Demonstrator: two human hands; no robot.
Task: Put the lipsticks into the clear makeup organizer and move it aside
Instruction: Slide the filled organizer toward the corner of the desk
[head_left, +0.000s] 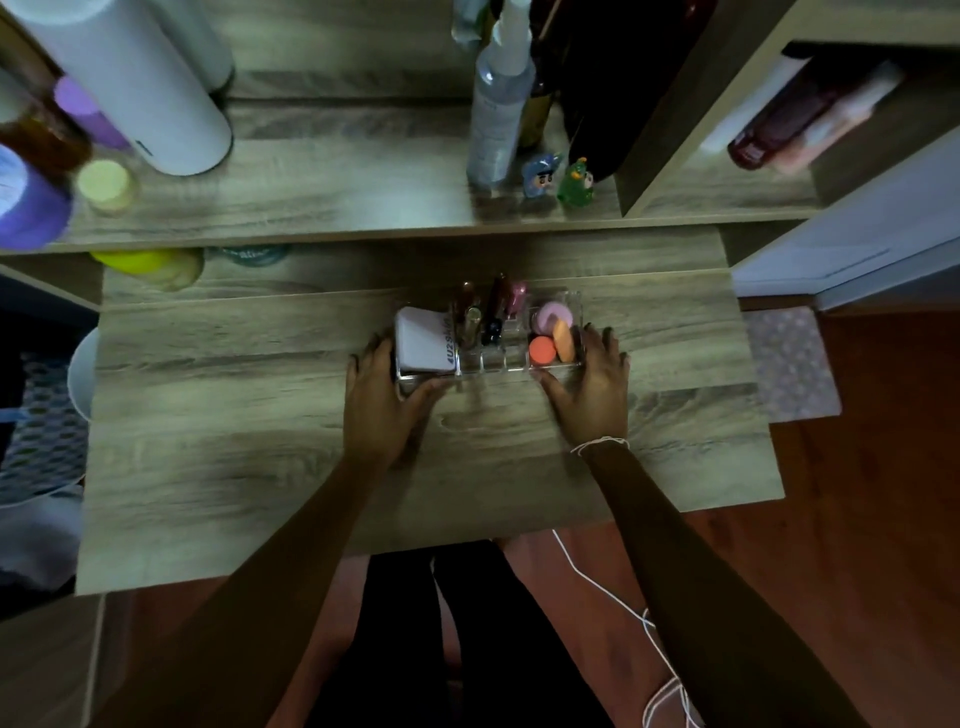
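Observation:
The clear makeup organizer (493, 364) stands on the wooden desk (260, 441), a little past the middle. Several lipsticks (496, 306) stand upright in its central slots: a dark one, a pink one, a brown one and a pale one. A white box (423, 340) fills its left compartment, and pink and orange sponges (551, 332) fill its right one. My left hand (382, 395) grips the organizer's left end. My right hand (592, 382) grips its right end. Both thumbs rest along its front edge.
A raised shelf (337, 202) behind the organizer carries a spray bottle (498, 124), two small figurines (558, 176), a white cylinder (150, 88) and purple and yellow jars. A yellow-lidded jar (150, 265) sits under the shelf at left. A white cord (613, 592) hangs below the desk's front edge.

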